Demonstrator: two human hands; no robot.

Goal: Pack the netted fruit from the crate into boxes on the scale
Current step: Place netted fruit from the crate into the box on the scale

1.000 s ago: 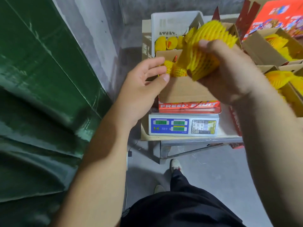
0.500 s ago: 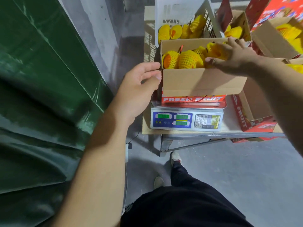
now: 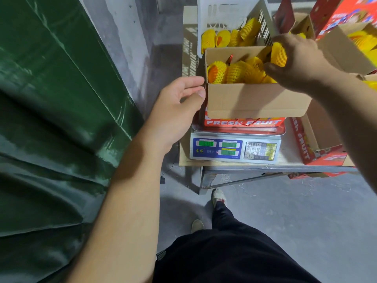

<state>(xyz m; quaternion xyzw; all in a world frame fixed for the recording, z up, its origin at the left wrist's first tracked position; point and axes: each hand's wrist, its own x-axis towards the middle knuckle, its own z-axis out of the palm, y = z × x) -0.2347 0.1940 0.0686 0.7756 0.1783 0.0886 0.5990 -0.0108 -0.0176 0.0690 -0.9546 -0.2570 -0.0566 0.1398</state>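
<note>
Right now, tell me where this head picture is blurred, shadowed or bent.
Head view: the right hand gripping a netted fruit is dim and slightly soft; it throws a shadow on the box flap; the scale digits glow green but cannot be read; wide-angle lens bends the green tarp and the table edge.

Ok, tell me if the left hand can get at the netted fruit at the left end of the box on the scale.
Probably yes. The left hand is open and empty beside the box, whose top is open; nothing covers that netted fruit, and the right hand works at the far end.
</note>
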